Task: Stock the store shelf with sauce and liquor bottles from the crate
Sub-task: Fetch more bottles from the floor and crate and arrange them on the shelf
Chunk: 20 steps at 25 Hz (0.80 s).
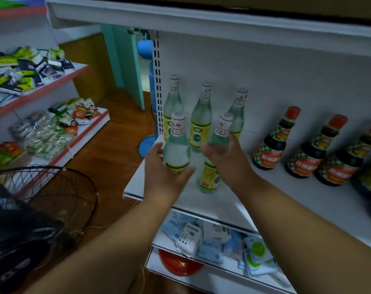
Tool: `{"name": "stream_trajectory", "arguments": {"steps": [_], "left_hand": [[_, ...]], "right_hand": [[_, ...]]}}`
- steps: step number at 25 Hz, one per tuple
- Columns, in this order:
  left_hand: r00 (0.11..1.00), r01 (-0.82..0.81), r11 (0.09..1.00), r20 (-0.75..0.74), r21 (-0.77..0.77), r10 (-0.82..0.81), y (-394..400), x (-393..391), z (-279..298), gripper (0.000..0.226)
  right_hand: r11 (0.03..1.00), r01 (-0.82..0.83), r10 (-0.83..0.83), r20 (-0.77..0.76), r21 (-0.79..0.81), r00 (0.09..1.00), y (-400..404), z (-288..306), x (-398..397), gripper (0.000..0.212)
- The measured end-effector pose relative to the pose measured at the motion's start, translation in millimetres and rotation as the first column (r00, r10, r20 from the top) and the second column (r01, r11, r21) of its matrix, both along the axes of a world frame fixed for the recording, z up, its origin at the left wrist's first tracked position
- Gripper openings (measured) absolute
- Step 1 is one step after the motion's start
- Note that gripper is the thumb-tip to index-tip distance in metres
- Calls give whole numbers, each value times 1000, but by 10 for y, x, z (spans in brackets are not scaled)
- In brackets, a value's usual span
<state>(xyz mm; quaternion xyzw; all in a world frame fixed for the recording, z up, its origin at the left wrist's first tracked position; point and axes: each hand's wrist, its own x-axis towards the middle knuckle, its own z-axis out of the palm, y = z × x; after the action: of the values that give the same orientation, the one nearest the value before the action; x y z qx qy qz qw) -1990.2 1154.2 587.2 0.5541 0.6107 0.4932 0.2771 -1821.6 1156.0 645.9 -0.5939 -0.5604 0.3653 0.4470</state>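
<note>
On the white shelf (286, 194) stand clear liquor bottles with yellow labels. Three of them (200, 122) line the back wall. My left hand (163, 172) wraps the lower body of a front liquor bottle (177, 145). My right hand (227, 160) grips a second front liquor bottle (211, 177) around its shoulder. Both bottles rest upright on the shelf near its left end. To the right, three dark sauce bottles (307, 153) with red caps stand in a row. No crate is in view.
A lower shelf (203, 270) holds blue and white packets, with a red bowl (178, 264) beneath. A black fan grille (53, 200) sits at the left on the wooden floor. Snack shelves (42, 92) fill the far left. An upper shelf (222, 22) hangs overhead.
</note>
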Motion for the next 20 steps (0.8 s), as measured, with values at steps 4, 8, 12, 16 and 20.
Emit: {"name": "stream_trajectory", "arguments": {"steps": [4, 8, 12, 16, 20], "left_hand": [[1000, 10, 996, 9, -94, -9, 39, -1, -215, 73], [996, 92, 996, -22, 2, -92, 365, -210, -182, 61], [994, 30, 999, -101, -33, -33, 621, -266, -345, 82], [996, -87, 992, -23, -95, 86, 667, -198, -464, 75], [993, -116, 993, -4, -36, 116, 686, -174, -508, 50]], "right_hand": [[999, 37, -36, 9, -35, 999, 224, -122, -75, 58], [995, 98, -98, 20, 13, 995, 509, -139, -224, 54], [994, 111, -111, 4, -22, 994, 520, -297, -286, 96], [992, 123, -123, 9, -31, 992, 267, -619, -284, 93], [972, 233, -231, 81, -17, 970, 306, -827, -371, 62]]}}
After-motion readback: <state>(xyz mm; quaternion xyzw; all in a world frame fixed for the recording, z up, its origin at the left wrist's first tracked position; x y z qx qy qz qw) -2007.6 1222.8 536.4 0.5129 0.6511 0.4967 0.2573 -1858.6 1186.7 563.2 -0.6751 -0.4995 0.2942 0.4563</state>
